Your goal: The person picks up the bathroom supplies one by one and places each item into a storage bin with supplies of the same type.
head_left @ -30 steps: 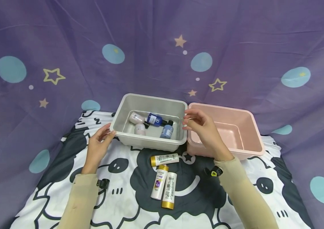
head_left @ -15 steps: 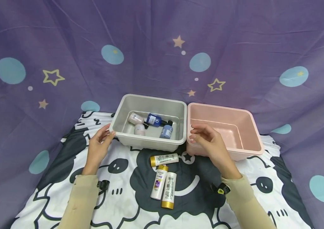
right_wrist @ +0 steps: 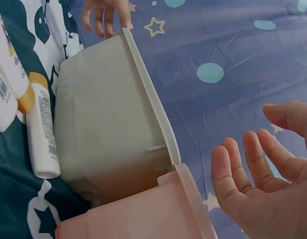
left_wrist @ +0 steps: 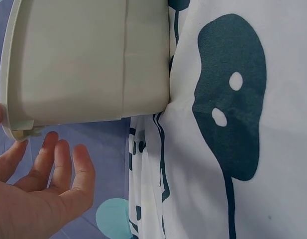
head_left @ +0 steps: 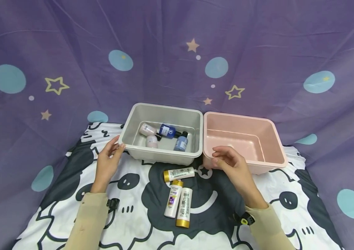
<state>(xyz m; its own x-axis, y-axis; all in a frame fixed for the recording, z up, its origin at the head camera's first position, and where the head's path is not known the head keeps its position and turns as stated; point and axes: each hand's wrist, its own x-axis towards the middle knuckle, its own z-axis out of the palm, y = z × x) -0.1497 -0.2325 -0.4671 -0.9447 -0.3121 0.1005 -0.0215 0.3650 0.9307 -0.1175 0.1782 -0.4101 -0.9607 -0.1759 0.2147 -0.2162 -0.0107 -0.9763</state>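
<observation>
My left hand point(head_left: 107, 163) pinches the front left corner of a grey plastic bin point(head_left: 161, 158); in the left wrist view, the thumb and a finger point(left_wrist: 14, 154) are at the rim point(left_wrist: 6, 74). Inside the bin lie several small bottles with black caps, among them a dark blue bottle point(head_left: 167, 130), a lighter blue bottle point(head_left: 181, 143) and a pale pink bottle point(head_left: 147, 130). My right hand point(head_left: 234, 170) holds nothing, its fingers loosely bent, overlapping the front of a pink bin point(head_left: 272, 139) in the head view. The two bins stand side by side.
In front of the bins, three white bottles with gold caps lie on the sheep-print cloth point(head_left: 208, 222): one crosswise bottle point(head_left: 181, 173) and two lengthwise, a left bottle point(head_left: 173, 203) and a right bottle point(head_left: 185, 205). A purple curtain point(head_left: 164, 52) hangs behind.
My right hand has moved from the grey bin's right rim toward the front right, over the pink bin's front edge. The left hand stays at the grey bin's corner.
</observation>
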